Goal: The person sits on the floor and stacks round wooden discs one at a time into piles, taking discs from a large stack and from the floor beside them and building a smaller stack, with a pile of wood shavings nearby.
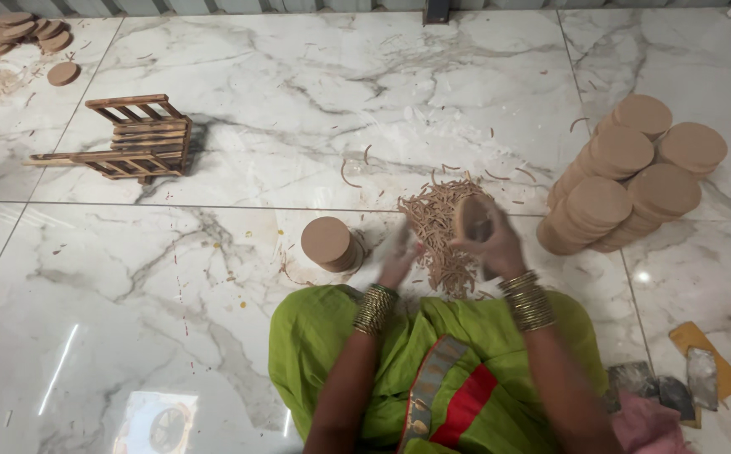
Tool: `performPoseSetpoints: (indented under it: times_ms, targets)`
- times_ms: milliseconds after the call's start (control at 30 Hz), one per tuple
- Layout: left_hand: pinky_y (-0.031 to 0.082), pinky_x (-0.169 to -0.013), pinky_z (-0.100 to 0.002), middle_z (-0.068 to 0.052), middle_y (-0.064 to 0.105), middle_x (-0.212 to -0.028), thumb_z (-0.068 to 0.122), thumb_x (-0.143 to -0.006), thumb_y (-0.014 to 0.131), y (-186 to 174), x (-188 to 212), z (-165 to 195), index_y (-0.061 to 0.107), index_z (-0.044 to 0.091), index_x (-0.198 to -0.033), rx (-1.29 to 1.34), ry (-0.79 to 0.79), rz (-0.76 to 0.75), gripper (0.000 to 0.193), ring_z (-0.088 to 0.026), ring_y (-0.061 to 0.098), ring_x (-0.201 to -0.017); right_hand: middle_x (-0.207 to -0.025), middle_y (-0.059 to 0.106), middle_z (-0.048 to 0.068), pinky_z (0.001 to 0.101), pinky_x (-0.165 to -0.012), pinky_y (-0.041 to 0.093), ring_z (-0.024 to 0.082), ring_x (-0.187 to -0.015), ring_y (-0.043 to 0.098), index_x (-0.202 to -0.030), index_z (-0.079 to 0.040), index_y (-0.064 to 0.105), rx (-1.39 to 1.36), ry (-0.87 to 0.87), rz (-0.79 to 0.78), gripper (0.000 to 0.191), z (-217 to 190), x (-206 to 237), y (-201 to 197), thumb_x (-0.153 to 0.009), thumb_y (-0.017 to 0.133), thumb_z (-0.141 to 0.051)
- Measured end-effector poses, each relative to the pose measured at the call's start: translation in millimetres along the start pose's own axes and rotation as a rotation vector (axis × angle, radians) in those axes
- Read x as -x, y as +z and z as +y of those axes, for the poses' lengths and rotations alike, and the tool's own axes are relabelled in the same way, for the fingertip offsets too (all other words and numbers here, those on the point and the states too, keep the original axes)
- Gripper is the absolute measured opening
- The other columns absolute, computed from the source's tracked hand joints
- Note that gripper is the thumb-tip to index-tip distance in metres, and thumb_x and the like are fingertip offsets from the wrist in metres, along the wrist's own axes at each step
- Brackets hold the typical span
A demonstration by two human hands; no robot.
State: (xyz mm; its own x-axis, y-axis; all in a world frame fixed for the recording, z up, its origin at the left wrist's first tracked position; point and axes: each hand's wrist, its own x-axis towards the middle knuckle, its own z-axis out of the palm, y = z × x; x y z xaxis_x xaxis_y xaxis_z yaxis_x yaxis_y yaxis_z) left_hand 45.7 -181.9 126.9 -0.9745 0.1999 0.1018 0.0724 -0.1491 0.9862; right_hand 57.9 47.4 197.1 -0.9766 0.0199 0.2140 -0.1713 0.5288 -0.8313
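Fingers of right hand [493,244] clamp a wooden disc [471,219]; left hand [399,256] (blurred) seemingly open.

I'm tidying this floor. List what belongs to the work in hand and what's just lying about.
In use:
- round tan wooden disc in the right hand
- left hand, blurred
- pile of thin brown shavings
- short disc stack
- tall disc stacks

Lying about:
- small slatted wooden frame
- far heap of discs
- sandpaper scraps

Ahead of us the marble floor [315,101] lay open; shavings [441,227] blocked the near centre, a short disc stack [329,244] stood left, tall disc stacks [634,176] walled the right, a wooden rack [134,139] far left.
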Motion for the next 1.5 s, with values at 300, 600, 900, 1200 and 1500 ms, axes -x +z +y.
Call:
performPoseSetpoints:
  times_ms: [300,600,900,1200,1500]
  targets:
    - [0.058,-0.094,-0.046,-0.010,0.052,-0.149,0.071,-0.102,0.029,25.8,30.8,-2.6,0.036,0.022,-0.158,1.015,-0.241,-0.066,0.075,-0.028,0.058,-0.128,-0.154,0.054,0.015,0.0439,-0.106,0.056,0.032,-0.134,0.061,-0.157,-0.018,0.041,-0.038,0.177,-0.326,0.085,-23.0,9.7,51.6,-0.087,0.071,-0.056]
    - [0.046,-0.110,-0.051,-0.013,0.034,-0.164,0.065,-0.104,0.028,33.7,24.8,-20.9,0.029,0.018,-0.162,0.917,-0.059,-0.082,0.075,-0.033,0.046,-0.142,-0.167,0.027,0.017,0.0629,-0.123,0.012,0.036,-0.155,0.019,-0.162,-0.015,0.031,0.451,-0.278,-0.033,0.082,-49.6,32.9,135.9,-0.095,0.049,-0.059]
    - [0.029,-0.125,-0.051,-0.013,0.025,-0.171,0.058,-0.109,0.026,34.7,29.1,-11.0,0.022,0.017,-0.167,1.109,-0.171,-0.145,0.071,-0.032,0.032,-0.153,-0.172,0.016,0.008,0.0652,-0.124,0.001,0.038,-0.158,0.009,-0.163,-0.029,0.029,0.491,-0.184,-0.037,0.057,-55.5,-6.4,110.0,-0.108,0.038,-0.042]
    - [0.029,-0.126,-0.049,-0.003,0.032,-0.168,0.045,-0.104,0.029,28.6,23.1,-6.2,0.027,0.025,-0.163,1.067,-0.014,-0.047,0.062,-0.024,0.036,-0.153,-0.172,0.014,0.002,0.0639,-0.124,0.000,0.029,-0.158,0.012,-0.161,-0.032,0.023,0.672,-0.150,-0.024,0.063,-69.1,13.5,140.6,-0.102,0.034,-0.052]
    - [0.037,-0.119,-0.049,-0.013,0.047,-0.155,0.050,-0.105,0.027,20.4,22.8,-4.2,0.036,0.014,-0.156,1.185,-0.188,0.014,0.064,-0.030,0.047,-0.141,-0.172,0.016,0.010,0.0613,-0.125,0.010,0.036,-0.158,0.015,-0.164,-0.020,0.021,0.443,-0.235,-0.085,0.070,-49.7,18.1,118.9,-0.103,0.043,-0.045]
